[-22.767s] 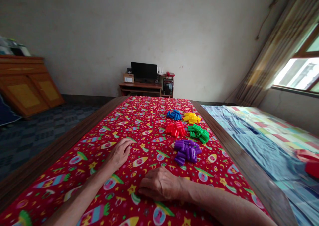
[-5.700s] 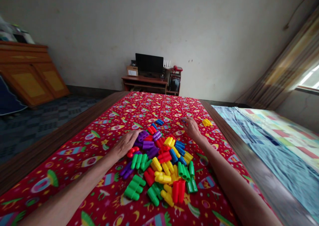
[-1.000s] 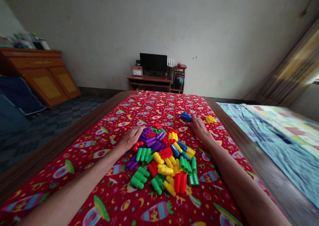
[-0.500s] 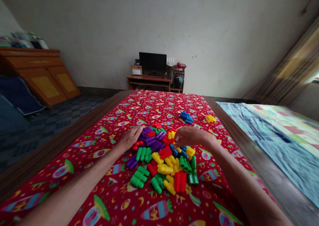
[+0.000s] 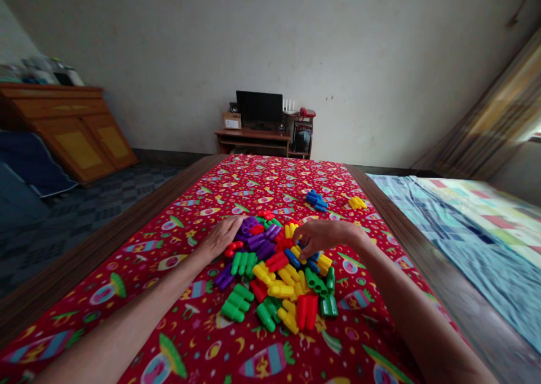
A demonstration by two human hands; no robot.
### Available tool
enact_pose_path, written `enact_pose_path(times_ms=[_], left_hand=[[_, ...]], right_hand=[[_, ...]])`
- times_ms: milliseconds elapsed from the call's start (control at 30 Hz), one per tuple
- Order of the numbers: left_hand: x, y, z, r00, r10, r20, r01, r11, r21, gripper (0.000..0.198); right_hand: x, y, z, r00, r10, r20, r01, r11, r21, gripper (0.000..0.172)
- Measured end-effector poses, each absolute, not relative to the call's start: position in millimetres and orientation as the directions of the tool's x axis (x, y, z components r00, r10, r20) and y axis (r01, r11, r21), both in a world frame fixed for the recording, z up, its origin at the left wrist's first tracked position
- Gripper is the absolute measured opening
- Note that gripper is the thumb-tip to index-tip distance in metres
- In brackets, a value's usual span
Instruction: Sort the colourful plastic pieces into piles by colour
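Bullet-shaped plastic building blocks in red, yellow, green, blue and purple lie in a loose pile on the table. My left hand (image 5: pixel 222 235) lies along the pile's left edge, fingers stretched out, its fingertips against a purple block (image 5: pixel 249 224). At the pile's right side my right hand (image 5: pixel 319 236) bends down with curled fingers around a yellow block (image 5: pixel 297 252); its grip is partly hidden. Just beside it is a blue block (image 5: pixel 292 258). Nearer to me lie green blocks (image 5: pixel 237 303) and a red block (image 5: pixel 306 310).
Beyond the pile, joined blue blocks (image 5: pixel 316 200) and yellow blocks (image 5: pixel 357 203) sit apart on the red patterned cloth (image 5: pixel 262 184). A desk with a monitor (image 5: pixel 259 109) stands by the wall. At right is a bed (image 5: pixel 465 220), at left a wooden cabinet (image 5: pixel 80 138).
My right hand has shifted slightly and its fingers show more apart around the yellow block. Nearby red, yellow and green blocks have moved a little. My left hand stays in place.
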State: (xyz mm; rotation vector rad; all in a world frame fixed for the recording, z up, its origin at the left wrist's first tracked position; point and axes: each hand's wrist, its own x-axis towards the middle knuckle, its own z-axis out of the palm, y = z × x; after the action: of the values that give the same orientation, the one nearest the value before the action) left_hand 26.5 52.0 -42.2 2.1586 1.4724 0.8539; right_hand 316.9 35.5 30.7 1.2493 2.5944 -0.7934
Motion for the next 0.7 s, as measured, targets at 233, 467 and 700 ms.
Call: enact_pose_path(times_ms=[233, 467, 700], left_hand=[[25.7, 53.2, -44.4, 0.264, 0.928, 0.264, 0.69, -0.373, 0.62, 0.066], [24.1, 54.8, -45.9, 0.248, 0.93, 0.271, 0.697, -0.366, 0.616, 0.062], [18.9, 62.7, -57.1, 0.262, 0.926, 0.273, 0.709, -0.376, 0.596, 0.063]], right_hand=[[345.2, 54.0, 25.7, -0.704, 0.65, -0.285, 0.639, 0.406, -0.653, 0.04], [387.7, 95.6, 0.5, -0.279, 0.942, 0.186, 0.473, 0.303, -0.827, 0.029], [393.1, 110.2, -29.5, -0.041, 0.965, 0.257, 0.486, 0.244, -0.839, 0.03]])
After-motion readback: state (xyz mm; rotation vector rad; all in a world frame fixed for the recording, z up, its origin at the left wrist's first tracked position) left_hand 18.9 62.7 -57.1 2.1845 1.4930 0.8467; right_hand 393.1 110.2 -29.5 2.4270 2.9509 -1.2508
